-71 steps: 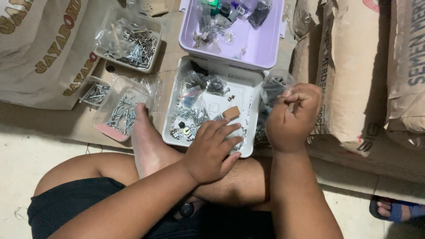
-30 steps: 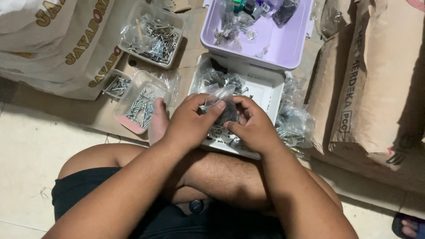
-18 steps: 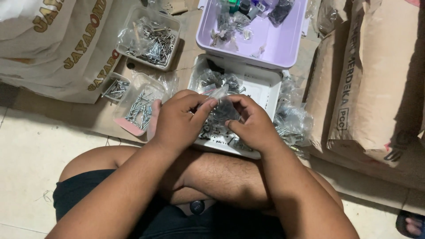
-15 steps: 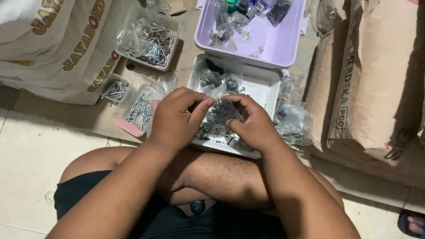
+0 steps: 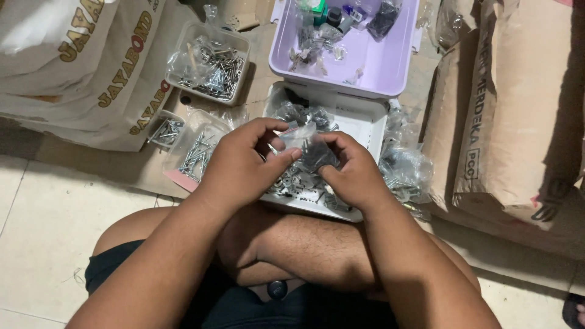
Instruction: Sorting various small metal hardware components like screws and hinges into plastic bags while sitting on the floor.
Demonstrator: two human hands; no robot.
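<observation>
Tiled floor, two trays, left hand (image 5: pixel 241 164) and right hand (image 5: pixel 350 173) pinching one small clear bag (image 5: pixel 308 146).

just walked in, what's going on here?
A person sits cross-legged on the floor. Both hands, left hand and right hand, pinch a small clear plastic bag of small metal hardware above a white tray of similar bags. A lilac bin and clear tubs of screws sit beyond.
</observation>
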